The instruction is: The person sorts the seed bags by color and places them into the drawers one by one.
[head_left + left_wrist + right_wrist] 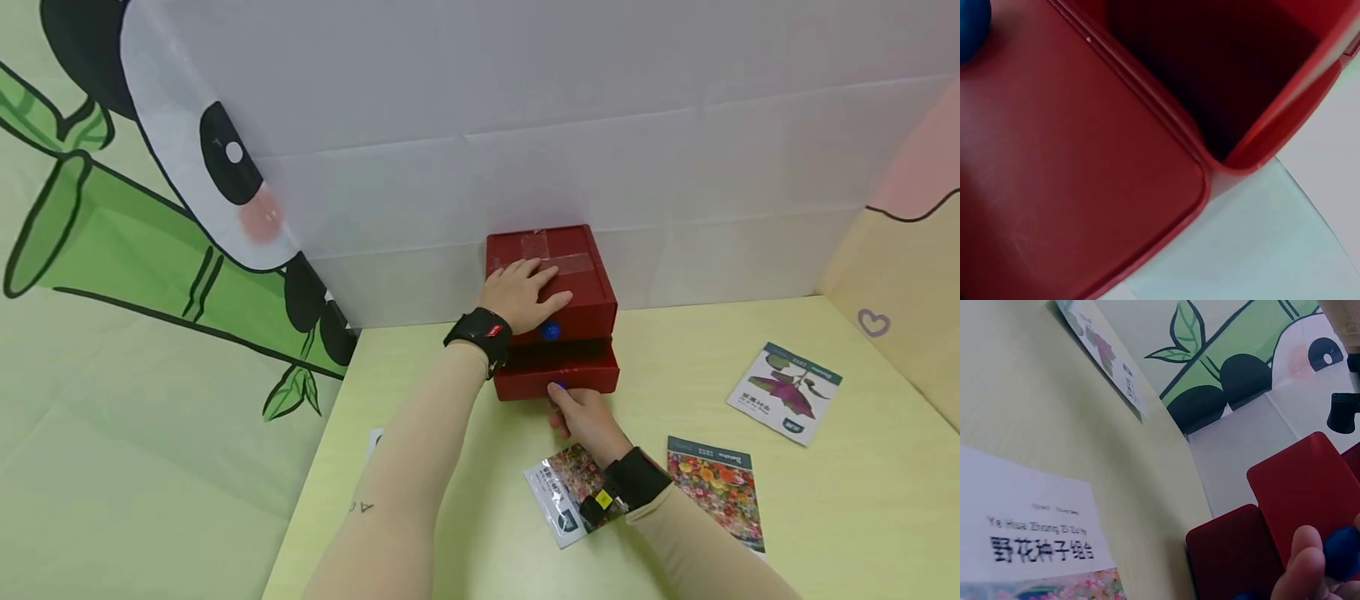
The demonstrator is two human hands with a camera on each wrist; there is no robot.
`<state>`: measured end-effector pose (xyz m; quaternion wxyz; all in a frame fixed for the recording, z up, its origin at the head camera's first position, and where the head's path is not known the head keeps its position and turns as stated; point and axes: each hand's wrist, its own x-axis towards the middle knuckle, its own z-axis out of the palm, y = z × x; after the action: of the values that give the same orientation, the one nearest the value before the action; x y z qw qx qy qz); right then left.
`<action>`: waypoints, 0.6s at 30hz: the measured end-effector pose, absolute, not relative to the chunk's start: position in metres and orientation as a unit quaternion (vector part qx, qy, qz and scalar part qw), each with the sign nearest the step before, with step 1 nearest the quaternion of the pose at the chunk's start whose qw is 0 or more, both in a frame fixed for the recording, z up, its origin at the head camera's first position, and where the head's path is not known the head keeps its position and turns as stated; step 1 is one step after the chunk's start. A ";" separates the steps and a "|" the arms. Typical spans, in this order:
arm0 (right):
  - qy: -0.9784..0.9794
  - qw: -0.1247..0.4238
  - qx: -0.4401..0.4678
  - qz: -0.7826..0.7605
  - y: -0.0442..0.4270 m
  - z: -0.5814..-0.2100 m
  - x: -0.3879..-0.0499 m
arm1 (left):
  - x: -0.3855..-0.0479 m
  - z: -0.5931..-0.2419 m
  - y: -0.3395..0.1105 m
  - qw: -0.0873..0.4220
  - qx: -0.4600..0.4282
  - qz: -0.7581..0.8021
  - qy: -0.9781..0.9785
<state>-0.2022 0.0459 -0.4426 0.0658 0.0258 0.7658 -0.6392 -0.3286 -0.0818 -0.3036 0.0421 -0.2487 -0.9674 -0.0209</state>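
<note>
Red drawer box (587,287): centre of the head view, lower drawer (596,379) extended. Left hand (519,297) spread on its top; right hand (590,423) pinching the blue knob (1342,553). Risks: insufficient downward pressure could let the box slide; excessive pull could unseat the drawer.

In the head view, the left arm (401,475) slants up from the lower left of the frame to its centre, sleeved in beige, a black band (482,335) round the wrist. The left hand (525,293) lies palm down, fingers pointing to the upper right, thumb spread away. The right arm (708,546), also beige-sleeved and banded at the wrist, comes in from the lower right. The right hand (588,421) pinches, its thumb stretched forward and fingers curled beneath; in the right wrist view its fingers (1302,557) show at lower right.
</note>
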 end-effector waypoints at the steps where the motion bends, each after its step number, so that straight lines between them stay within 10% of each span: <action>1: 0.765 0.068 0.025 -0.640 0.046 -0.443 -0.200 | -0.329 -0.304 -0.082 0.042 -0.249 -0.020 -0.968; 18: 0.772 0.062 0.021 -0.633 0.031 -0.444 -0.145 | -0.315 -0.304 -0.094 0.044 -0.273 -0.029 -0.961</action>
<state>-0.1450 0.0305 -0.4439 0.0616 0.0213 0.7718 -0.6326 -0.3148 -0.0942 -0.3039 0.0439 -0.2729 -0.9606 -0.0294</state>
